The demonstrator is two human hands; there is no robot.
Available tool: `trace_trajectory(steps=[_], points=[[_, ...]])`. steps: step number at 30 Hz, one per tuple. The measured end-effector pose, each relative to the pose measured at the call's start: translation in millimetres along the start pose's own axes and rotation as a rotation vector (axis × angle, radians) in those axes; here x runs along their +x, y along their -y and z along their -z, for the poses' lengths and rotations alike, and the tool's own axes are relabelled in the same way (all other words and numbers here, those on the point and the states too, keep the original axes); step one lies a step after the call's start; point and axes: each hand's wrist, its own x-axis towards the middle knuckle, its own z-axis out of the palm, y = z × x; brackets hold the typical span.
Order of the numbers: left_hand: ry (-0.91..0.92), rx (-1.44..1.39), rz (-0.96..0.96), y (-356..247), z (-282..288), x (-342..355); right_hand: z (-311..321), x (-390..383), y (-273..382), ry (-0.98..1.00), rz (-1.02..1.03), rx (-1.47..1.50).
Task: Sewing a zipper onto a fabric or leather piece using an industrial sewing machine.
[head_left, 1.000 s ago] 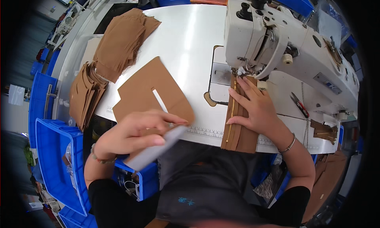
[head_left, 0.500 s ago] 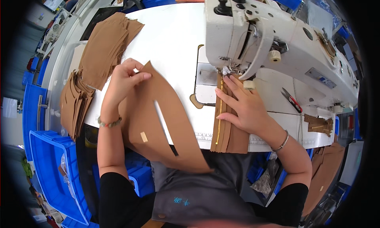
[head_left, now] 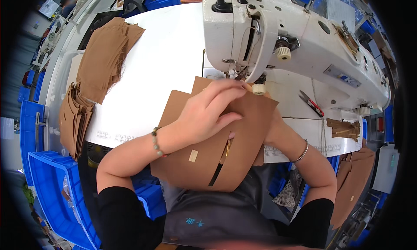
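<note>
My left hand (head_left: 204, 111) rests on a brown panel (head_left: 182, 167) at the sewing machine (head_left: 230, 33), its fingers bent and apart near the needle area, thumb lower on the panel. The panel has a long slit and a small pale rectangular patch. My right hand (head_left: 273, 130) is mostly hidden beneath it; a fingertip shows through the slit, beside a bit of gold zipper (head_left: 227, 150). The dark brown strip under the panel is almost wholly covered. Red-handled scissors (head_left: 315, 106) lie right of my right hand.
Stacks of brown pieces (head_left: 104, 54) lie on the table (head_left: 160, 46) at left. A zipper piece (head_left: 343, 130) lies at right. Blue bins (head_left: 54, 193) stand below and left; brown panels (head_left: 352, 180) hang at lower right. A person (head_left: 67, 9) is far back left.
My left hand brought the lifted panel rightward and laid it over the zipper strip and my right hand, and its fingers have loosened from the pinch. The view has shifted slightly.
</note>
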Motion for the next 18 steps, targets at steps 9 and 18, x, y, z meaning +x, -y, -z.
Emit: trace_trajectory(steps=[9,18], points=[[0.390,0.516,0.106,13,6,-42,-8,-2,-1,-0.208,0.125,-0.282],[0.289,0.559,0.153,9,-5,-38,-6,-4,-6,-0.115,0.092,-0.154]])
